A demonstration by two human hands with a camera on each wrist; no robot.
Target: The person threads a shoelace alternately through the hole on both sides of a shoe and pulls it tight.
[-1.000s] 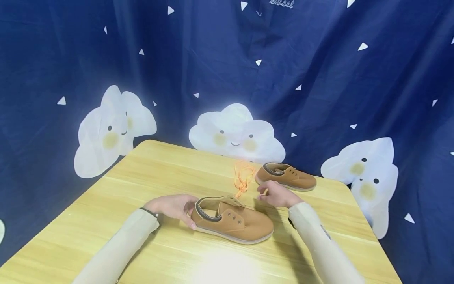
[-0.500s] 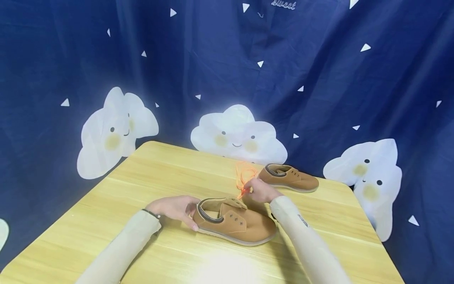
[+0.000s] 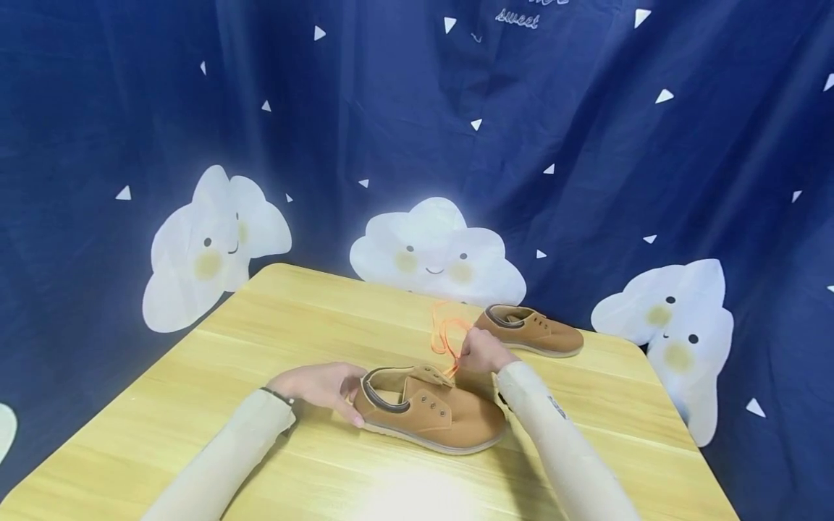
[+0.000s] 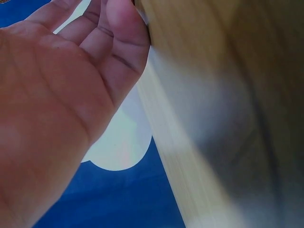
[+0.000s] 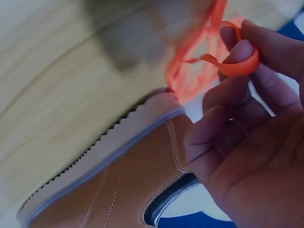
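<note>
A brown lace-up shoe (image 3: 465,420) without a lace sits near the middle of the table, toe to the right. My left hand (image 3: 318,385) grips it at the heel, thumb on the near side and fingers behind. Between thumb and fingers, my right hand (image 3: 484,352) pinches an orange shoelace (image 5: 237,69) just beyond the shoe's tongue. One part of the lace loops round a fingertip in the right wrist view; the rest spreads in loose loops. The left wrist view shows the palm and bent fingers, with the shoe out of sight.
A second brown shoe (image 3: 550,336) stands at the back right of the wooden table (image 3: 260,329), close behind my right hand. Past the table's far edge hangs a dark blue curtain (image 3: 404,94) with white clouds.
My right hand has moved left to the orange lace, taken hold of it and drawn it slightly to the right. My left hand keeps its hold on the heel.
</note>
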